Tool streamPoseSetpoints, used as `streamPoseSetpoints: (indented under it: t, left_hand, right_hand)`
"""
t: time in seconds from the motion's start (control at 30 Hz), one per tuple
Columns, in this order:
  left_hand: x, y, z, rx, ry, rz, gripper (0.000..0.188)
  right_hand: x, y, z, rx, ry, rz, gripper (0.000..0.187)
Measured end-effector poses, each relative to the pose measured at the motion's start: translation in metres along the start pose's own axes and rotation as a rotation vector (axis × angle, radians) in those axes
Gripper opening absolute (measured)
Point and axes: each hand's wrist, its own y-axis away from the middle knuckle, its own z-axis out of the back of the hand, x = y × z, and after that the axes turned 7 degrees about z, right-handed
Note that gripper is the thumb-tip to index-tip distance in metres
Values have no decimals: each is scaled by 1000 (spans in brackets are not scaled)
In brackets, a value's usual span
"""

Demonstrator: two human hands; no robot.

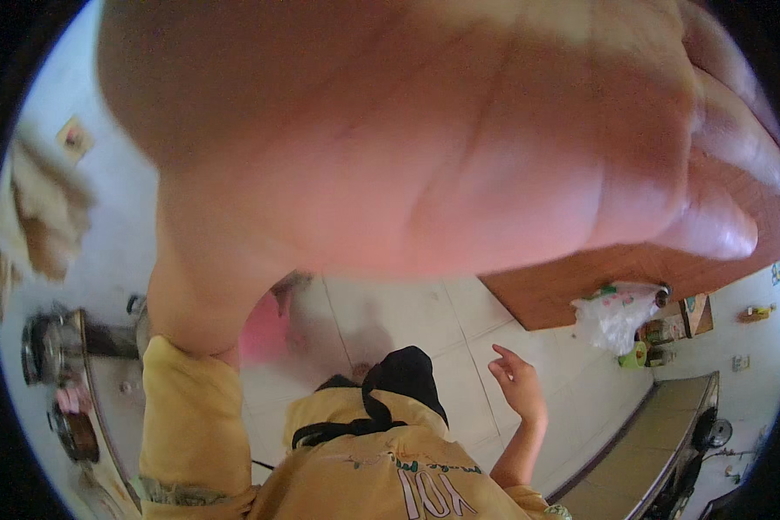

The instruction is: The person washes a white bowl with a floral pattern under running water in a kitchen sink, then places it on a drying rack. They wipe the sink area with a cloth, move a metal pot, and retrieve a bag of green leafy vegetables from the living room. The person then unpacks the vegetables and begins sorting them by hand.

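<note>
My left hand (425,147) is raised very close to the camera, its palm filling most of the upper picture. Its fingers stretch out to the right, flat, with nothing held in the part I can see. A yellow sleeve (195,425) covers that forearm below the elbow bend. Lower down, my right hand (518,388) hangs in the air over the tiled floor (416,321), away from any object. Its fingers are loosely bent and apart, holding nothing visible. A black strap tied in a knot (355,426) crosses the yellow shirt (347,472) on my body.
On the right is a brown wooden panel (555,290), with a white plastic bag (620,316) beside it and a green container (634,354) below. A counter (659,442) runs along the right wall. Dark pots (78,433) stand at left, near a blurred pink object (264,329).
</note>
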Motion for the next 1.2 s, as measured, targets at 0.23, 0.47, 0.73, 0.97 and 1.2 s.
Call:
streamPoseSetpoints:
  t: [0.23,0.47,0.73,0.97,1.2]
  left_hand:
    - [-36,-59,142,-206,-108,-21,55]
    - [-100,-100,296,-412,-219,-93,54]
    - [-167,-56,484,-587,-297,-226,53]
    - [-283,-3,635,-709,-456,-242,53]
    - [-386,57,792,-846,-686,-157,52]
  right_hand:
    - [-31,-192,13,170,118,-2,36]
    - [59,-462,37,322,211,232,33]
    - [173,-704,-70,313,187,868,37]
    - [279,-856,-159,632,206,472,34]
    - [352,-992,-241,712,294,378,35]
